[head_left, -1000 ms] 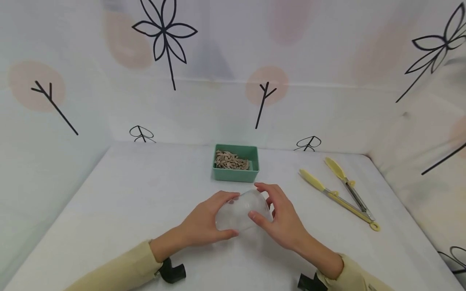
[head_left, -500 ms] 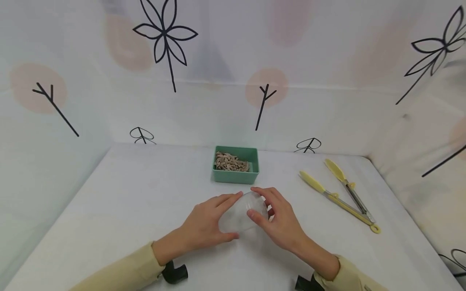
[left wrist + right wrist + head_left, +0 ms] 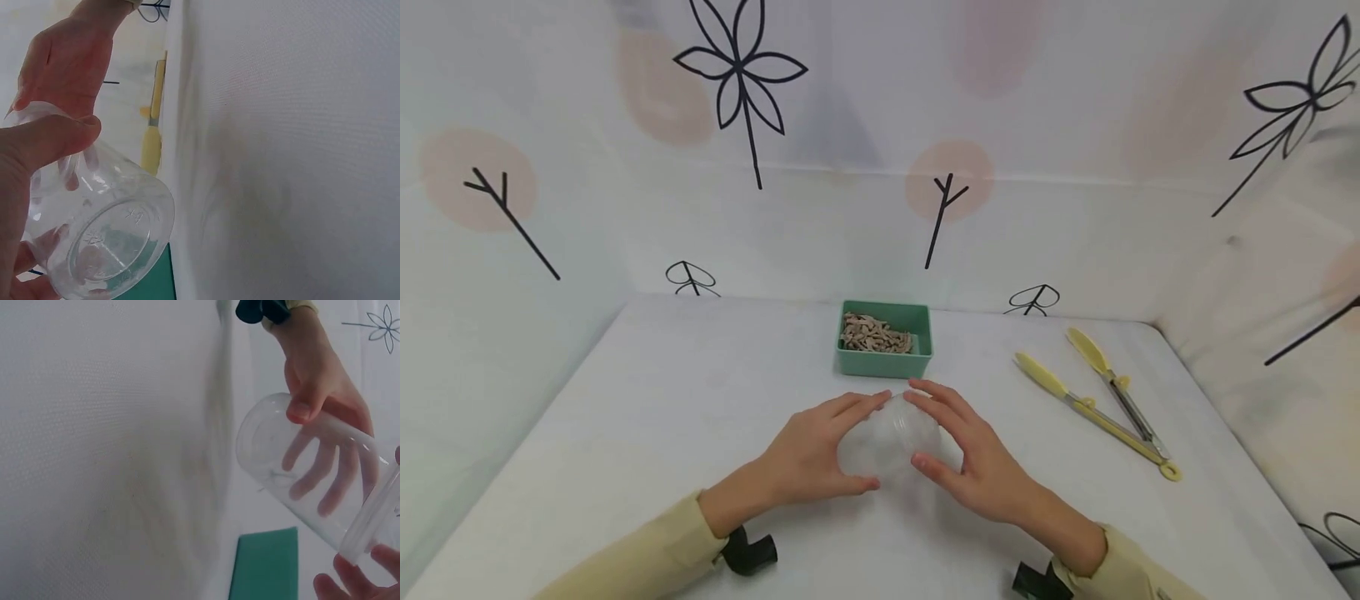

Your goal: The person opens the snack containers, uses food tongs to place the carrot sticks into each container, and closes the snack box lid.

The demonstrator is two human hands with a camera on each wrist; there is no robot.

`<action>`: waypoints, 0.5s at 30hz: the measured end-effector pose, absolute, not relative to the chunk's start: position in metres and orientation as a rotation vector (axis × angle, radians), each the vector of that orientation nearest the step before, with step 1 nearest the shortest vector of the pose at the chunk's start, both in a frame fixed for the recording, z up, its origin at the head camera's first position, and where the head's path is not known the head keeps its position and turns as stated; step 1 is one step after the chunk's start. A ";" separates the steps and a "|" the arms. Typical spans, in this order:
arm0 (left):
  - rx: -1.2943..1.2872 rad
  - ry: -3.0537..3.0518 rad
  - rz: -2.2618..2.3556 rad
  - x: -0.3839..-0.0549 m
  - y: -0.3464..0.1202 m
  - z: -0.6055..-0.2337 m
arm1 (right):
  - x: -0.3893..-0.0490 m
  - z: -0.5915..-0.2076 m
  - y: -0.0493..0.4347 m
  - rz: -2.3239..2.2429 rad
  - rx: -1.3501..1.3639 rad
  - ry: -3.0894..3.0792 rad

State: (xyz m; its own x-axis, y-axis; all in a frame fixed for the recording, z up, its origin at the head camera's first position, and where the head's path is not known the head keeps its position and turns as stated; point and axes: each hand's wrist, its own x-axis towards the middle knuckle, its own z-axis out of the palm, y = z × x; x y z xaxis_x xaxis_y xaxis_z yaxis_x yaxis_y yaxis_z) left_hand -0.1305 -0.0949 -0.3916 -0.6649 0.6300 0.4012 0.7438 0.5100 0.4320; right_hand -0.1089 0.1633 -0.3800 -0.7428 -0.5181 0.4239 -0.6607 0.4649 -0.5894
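Head view, clear cylindrical jar between hands

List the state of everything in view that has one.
Clear jar, tilted, looks empty; lidded or not, unclear.
Green box, open, partly filled with brown pieces.
Tongs, spread open, lying flat.
Left hand, gripping the jar.
Right hand, fingers around the jar's rim end.
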 end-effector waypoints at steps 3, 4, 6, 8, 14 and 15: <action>-1.157 -2.551 -0.822 -0.130 -0.095 -0.392 | -0.109 -0.380 0.162 1.153 0.959 -2.550; -1.152 -2.545 -0.803 -0.130 -0.095 -0.392 | -0.109 -0.381 0.162 1.155 0.925 -2.556; -1.142 -2.530 -0.759 -0.130 -0.095 -0.393 | -0.108 -0.381 0.161 1.162 0.845 -2.580; -1.135 -2.509 -0.706 -0.129 -0.094 -0.393 | -0.107 -0.380 0.160 1.171 0.779 -2.598; -1.122 -2.503 -0.577 -0.127 -0.093 -0.392 | -0.108 -0.378 0.161 1.173 0.734 -2.676; -1.124 -2.509 -0.575 -0.127 -0.093 -0.392 | -0.109 -0.378 0.161 1.178 0.748 -2.684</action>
State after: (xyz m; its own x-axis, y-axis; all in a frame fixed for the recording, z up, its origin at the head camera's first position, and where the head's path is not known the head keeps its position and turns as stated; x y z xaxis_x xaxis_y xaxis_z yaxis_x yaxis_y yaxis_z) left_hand -0.1274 -0.0934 -0.3918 -0.6339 0.6284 0.4509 0.7620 0.6072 0.2251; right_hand -0.1089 0.1614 -0.3775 -0.8712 -0.3922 0.2952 -0.4828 0.5759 -0.6597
